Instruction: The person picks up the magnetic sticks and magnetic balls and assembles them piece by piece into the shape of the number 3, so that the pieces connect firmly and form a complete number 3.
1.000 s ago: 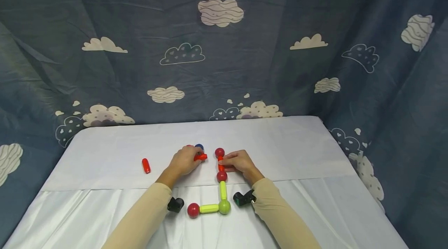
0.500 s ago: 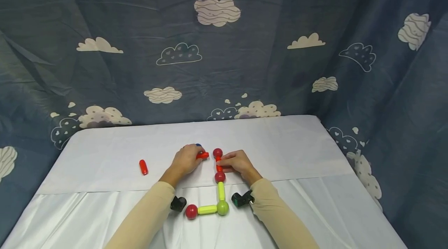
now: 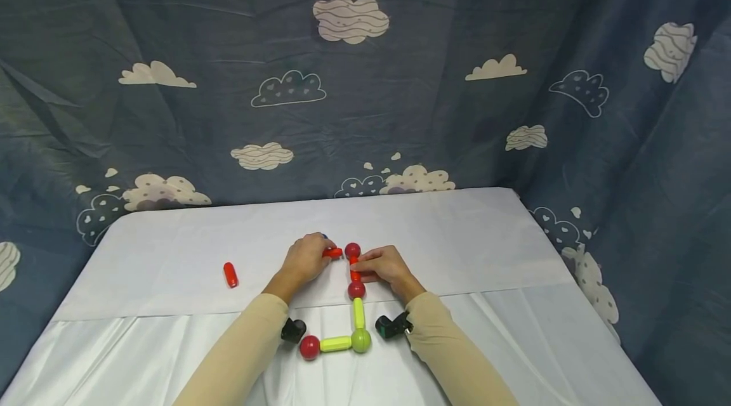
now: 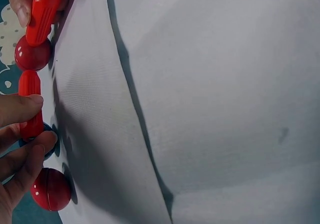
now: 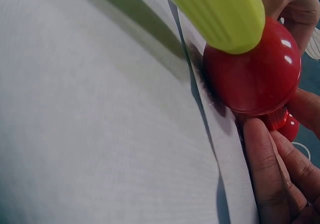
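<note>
My left hand (image 3: 306, 258) pinches a short red rod (image 4: 31, 87) between thumb and fingers. That rod's tip is right at the far red ball (image 3: 352, 250) of a jointed chain. Behind my left fingertips a blue ball (image 4: 50, 143) is partly hidden, and another red ball (image 4: 51, 189) lies by them. My right hand (image 3: 389, 268) grips the chain's red rod (image 4: 42, 18), which joins the far ball to a nearer red ball (image 3: 356, 290). From there a yellow-green rod (image 3: 358, 313) runs to a green ball (image 3: 361, 340).
A second yellow-green rod (image 3: 335, 344) links the green ball to a red ball (image 3: 310, 347) near the front. One loose red rod (image 3: 231, 275) lies to the left on the white cloth-covered table (image 3: 457, 235). A dark cloud-patterned curtain (image 3: 400, 108) hangs behind.
My left hand has brought its red rod rightward, narrowing the gap to the far red ball. The right hand keeps its grip on the chain. The head view has shifted slightly.
</note>
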A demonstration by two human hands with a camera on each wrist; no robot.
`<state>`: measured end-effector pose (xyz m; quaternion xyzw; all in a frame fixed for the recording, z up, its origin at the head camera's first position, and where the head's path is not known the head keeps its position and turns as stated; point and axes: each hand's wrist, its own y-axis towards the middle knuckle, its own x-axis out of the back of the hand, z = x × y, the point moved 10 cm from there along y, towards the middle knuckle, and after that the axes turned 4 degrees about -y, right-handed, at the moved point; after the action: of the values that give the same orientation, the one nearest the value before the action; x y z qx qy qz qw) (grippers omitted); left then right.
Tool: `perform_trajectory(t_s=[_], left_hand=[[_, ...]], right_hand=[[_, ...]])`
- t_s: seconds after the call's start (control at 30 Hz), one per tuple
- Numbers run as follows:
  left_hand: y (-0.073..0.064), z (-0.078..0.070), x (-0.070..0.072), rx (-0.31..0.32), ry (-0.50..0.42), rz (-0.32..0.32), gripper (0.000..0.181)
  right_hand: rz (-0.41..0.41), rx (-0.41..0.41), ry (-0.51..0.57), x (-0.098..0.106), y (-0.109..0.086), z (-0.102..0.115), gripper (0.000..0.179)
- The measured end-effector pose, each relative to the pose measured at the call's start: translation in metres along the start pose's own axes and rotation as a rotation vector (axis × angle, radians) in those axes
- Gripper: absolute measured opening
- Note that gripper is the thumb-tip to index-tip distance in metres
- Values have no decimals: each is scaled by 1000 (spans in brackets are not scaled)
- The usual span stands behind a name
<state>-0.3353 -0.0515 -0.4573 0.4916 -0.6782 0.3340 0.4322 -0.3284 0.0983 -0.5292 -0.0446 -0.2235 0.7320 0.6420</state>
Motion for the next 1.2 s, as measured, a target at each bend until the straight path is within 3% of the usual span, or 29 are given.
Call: perform_trajectory(t_s=[0.33,0.83,1.0,1.2], left_hand=[[3,-4,-2,-10,21,-11,24],[-3,4,3,12,-23,11,30],[-6,12,13,-1,-42,-23,33],[-12,33,26,-2,-6,-106,36]], right_hand=[[29,50,21,-1,-5,7,21],[5,12,0,1,-3,2,25],[-11,11,-7,3,-1,2,24],[-11,-7,-15,1,1,-1,25]])
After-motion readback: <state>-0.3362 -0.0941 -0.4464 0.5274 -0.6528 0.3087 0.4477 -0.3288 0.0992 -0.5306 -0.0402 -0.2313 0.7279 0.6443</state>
